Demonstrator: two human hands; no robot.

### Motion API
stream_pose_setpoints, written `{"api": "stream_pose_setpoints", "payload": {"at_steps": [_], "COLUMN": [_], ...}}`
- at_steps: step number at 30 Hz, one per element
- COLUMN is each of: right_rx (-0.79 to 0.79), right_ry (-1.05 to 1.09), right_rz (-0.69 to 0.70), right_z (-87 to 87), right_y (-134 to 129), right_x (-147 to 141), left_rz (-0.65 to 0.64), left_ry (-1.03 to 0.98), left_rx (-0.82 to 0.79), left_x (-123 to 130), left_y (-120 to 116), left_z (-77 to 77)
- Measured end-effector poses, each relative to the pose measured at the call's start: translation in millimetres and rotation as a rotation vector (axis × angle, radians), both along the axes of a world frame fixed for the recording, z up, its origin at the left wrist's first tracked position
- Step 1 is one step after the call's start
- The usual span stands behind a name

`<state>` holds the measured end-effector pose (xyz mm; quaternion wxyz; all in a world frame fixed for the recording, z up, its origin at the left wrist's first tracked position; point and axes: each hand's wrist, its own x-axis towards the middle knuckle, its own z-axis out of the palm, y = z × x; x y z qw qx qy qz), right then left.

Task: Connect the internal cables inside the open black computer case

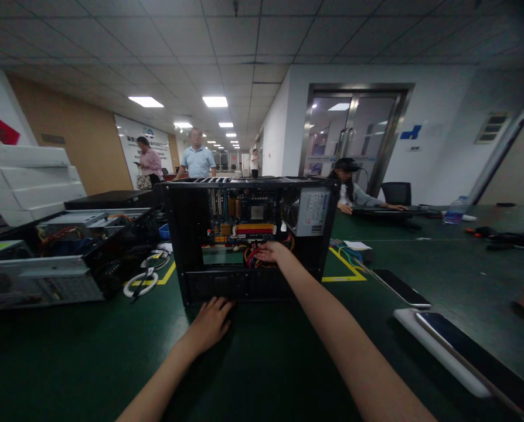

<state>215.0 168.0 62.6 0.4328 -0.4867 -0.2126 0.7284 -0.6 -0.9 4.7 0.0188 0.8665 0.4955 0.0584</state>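
A black computer case (218,287) stands open-sided on the table before me. Inside it are a motherboard (227,214) with orange and red slots, and a grey power supply (313,210) at upper right. A bundle of red, yellow and black power cables (250,256) hangs below the board. My right hand (273,252) reaches into the case, its fingers closed at this bundle; the exact grip is small in view. My left hand (212,319) lies with fingers spread on the table, fingertips touching the case's lower edge.
Opened computer cases (60,264) lie to the left, beside coiled white cables (141,284). Phones (400,287) and a white box (440,351) are at right. A water bottle (455,211) stands farther back. Across the table sits a person (354,193); others stand behind.
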Motion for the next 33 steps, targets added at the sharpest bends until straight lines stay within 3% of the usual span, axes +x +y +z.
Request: {"api": "stream_pose_setpoints", "payload": {"at_steps": [25,33], "right_rx": [0.029,0.116], "right_ry": [-0.071,-0.229], "right_rz": [0.042,0.228], "right_z": [3.6,2.7], "right_y": [-6.3,-12.4], "right_x": [-1.1,-1.3], "left_rz": [0.002,0.013], "left_ry": [-0.022,-0.016], "left_rx": [-0.028,-0.028], "left_x": [0.2,-0.1], "left_y": [-0.8,-0.4], "left_z": [2.6,0.4]}}
